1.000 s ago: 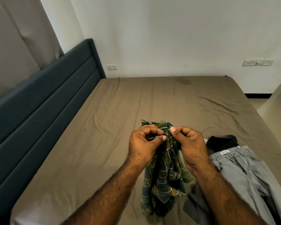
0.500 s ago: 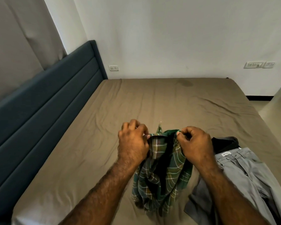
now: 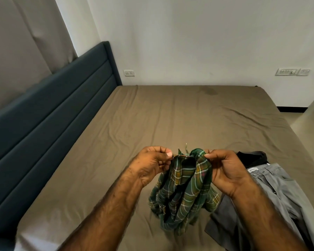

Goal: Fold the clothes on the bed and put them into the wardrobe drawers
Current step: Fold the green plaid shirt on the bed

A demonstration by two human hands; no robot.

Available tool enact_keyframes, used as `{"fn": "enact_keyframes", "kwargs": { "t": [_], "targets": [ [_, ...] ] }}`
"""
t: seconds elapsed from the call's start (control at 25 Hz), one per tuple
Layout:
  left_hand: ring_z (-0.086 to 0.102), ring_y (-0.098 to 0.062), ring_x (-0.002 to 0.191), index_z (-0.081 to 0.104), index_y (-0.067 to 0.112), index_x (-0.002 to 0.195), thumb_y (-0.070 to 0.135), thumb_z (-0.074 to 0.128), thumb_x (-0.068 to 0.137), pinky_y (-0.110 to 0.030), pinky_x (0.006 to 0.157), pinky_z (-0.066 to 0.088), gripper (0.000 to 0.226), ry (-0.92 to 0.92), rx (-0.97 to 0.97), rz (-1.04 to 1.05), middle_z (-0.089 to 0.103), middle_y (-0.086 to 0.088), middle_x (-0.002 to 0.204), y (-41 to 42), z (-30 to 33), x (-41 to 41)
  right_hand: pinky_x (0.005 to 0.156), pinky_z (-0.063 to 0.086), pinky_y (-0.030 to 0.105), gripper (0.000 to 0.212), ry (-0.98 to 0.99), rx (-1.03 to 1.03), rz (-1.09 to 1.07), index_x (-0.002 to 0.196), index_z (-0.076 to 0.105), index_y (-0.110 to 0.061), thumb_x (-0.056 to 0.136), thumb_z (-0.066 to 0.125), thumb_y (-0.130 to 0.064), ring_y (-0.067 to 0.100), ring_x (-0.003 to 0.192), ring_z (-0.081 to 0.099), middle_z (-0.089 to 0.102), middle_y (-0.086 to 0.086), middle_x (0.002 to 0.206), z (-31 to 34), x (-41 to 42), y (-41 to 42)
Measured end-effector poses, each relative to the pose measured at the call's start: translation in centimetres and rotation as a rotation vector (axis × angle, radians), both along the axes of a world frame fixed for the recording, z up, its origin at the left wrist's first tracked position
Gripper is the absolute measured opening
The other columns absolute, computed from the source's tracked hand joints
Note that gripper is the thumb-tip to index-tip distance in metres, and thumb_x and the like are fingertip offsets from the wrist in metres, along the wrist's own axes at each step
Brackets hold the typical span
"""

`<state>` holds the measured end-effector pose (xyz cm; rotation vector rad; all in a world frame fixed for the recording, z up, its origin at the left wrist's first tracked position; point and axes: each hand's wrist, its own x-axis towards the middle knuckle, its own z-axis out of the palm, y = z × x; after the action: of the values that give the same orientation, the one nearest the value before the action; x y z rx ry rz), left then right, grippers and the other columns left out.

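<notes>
the task looks barely begun: nothing lies folded. the left hand [image 3: 152, 165] and right hand [image 3: 225, 171] each pinch the top edge of a green plaid shirt [image 3: 185, 192], held bunched just above the bed [image 3: 170, 115]. grey trousers [image 3: 272, 192] and a dark garment [image 3: 252, 157] wait unfolded beside it. no wardrobe shows. nothing blocks the open bed ahead.

Green plaid shirt [image 3: 184, 189], yellow-white checks; grey trousers [image 3: 272, 194]; black garment [image 3: 251, 157]; olive-brown sheet [image 3: 170, 116]; dark blue headboard [image 3: 49, 113].

no readable text, white label on grey trousers [image 3: 279, 187] too small to read
</notes>
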<state>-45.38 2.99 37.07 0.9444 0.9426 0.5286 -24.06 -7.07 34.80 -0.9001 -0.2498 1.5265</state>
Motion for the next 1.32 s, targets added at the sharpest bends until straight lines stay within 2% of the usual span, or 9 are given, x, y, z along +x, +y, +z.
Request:
{"fn": "enact_keyframes", "kwargs": {
  "t": [0.28,0.52,0.68,0.76,0.88,1.08,1.16,1.24,1.32],
  "targets": [
    [0.058,-0.011,0.062,0.072,0.007,0.088,-0.007,0.066,0.095,-0.021,0.057,0.049,0.017,0.263,0.276,-0.015,0.067,-0.005,0.072,-0.1,-0.8,-0.1,0.073,0.064,0.037,0.039,-0.295,-0.046,0.034,0.106,0.066,0.022,0.082,0.071,-0.007,0.031,0.077,0.071,0.071,0.029,0.096,-1.5,-0.3,-0.2],
    [0.062,-0.012,0.073,0.071,0.02,0.084,0.018,0.072,0.098,-0.032,0.069,0.055,0.014,0.696,0.605,-0.05,0.072,0.001,0.081,0.6,-2.9,-1.3,0.077,0.064,0.043,0.028,-0.239,-0.063,0.039,0.097,0.077,0.01,0.097,0.061,-0.012,0.033,0.079,0.072,0.074,0.03,0.097,-1.8,0.3,-0.3],
    [0.058,-0.014,0.069,0.07,0.013,0.086,0.009,0.069,0.099,-0.03,0.066,0.051,0.013,0.563,0.518,0.06,0.068,-0.001,0.076,1.3,-2.7,-1.1,0.083,0.061,0.039,0.064,-0.363,-0.004,0.13,0.11,0.074,0.011,0.069,0.095,-0.033,0.035,0.095,0.068,0.071,0.033,0.11,-2.8,1.6,-0.6],
    [0.054,-0.012,0.065,0.07,0.007,0.088,0.001,0.067,0.098,-0.022,0.06,0.048,0.012,0.507,0.505,0.171,0.064,-0.001,0.072,2.6,-2.1,-1.6,0.08,0.061,0.033,0.054,-0.459,0.002,0.178,0.106,0.076,0.006,0.064,0.098,-0.019,0.03,0.091,0.068,0.073,0.026,0.103,-3.1,2.5,-0.7],
    [0.053,-0.01,0.063,0.07,0.004,0.091,-0.002,0.066,0.098,-0.016,0.054,0.045,0.01,0.488,0.523,0.208,0.064,-0.002,0.073,3.8,-1.6,-2.1,0.077,0.06,0.031,0.017,-0.903,-0.037,0.262,0.093,0.079,-0.009,0.088,0.075,0.007,0.021,0.081,0.067,0.074,0.008,0.084,-2.6,2.6,-0.3],
    [0.058,-0.012,0.067,0.07,0.015,0.086,0.015,0.072,0.098,-0.025,0.062,0.046,0.012,0.693,0.639,0.09,0.067,0.002,0.075,4.1,-3.0,-1.5,0.065,0.053,0.034,0.035,-1.718,-0.281,0.342,0.071,0.067,-0.02,0.097,0.071,-0.043,0.017,0.067,0.065,0.068,-0.004,0.067,-3.0,2.6,0.4],
    [0.059,-0.014,0.067,0.07,0.014,0.084,0.013,0.07,0.098,-0.025,0.062,0.045,0.014,0.725,0.581,0.036,0.068,-0.001,0.076,3.7,-3.4,-1.4,0.063,0.05,0.034,0.043,-1.555,-0.269,0.299,0.067,0.065,-0.016,0.098,0.069,-0.046,0.018,0.061,0.062,0.068,0.0,0.064,-2.9,2.6,0.6],
    [0.059,-0.015,0.063,0.069,0.009,0.08,0.001,0.065,0.098,-0.026,0.058,0.046,0.02,0.541,0.356,0.013,0.067,-0.007,0.074,2.5,-3.6,-0.5,0.063,0.047,0.033,0.039,-1.021,-0.169,0.189,0.064,0.068,-0.014,0.096,0.073,-0.036,0.02,0.062,0.058,0.068,0.006,0.065,-2.4,1.6,1.0],
    [0.057,-0.014,0.055,0.068,0.004,0.079,-0.007,0.059,0.097,-0.026,0.054,0.048,0.024,0.306,0.1,0.038,0.067,-0.01,0.07,0.7,-3.4,1.2,0.064,0.048,0.032,0.027,-0.808,-0.095,0.118,0.07,0.072,-0.014,0.097,0.073,-0.019,0.022,0.067,0.059,0.069,0.007,0.07,-2.0,0.2,1.8]
  ]
}}
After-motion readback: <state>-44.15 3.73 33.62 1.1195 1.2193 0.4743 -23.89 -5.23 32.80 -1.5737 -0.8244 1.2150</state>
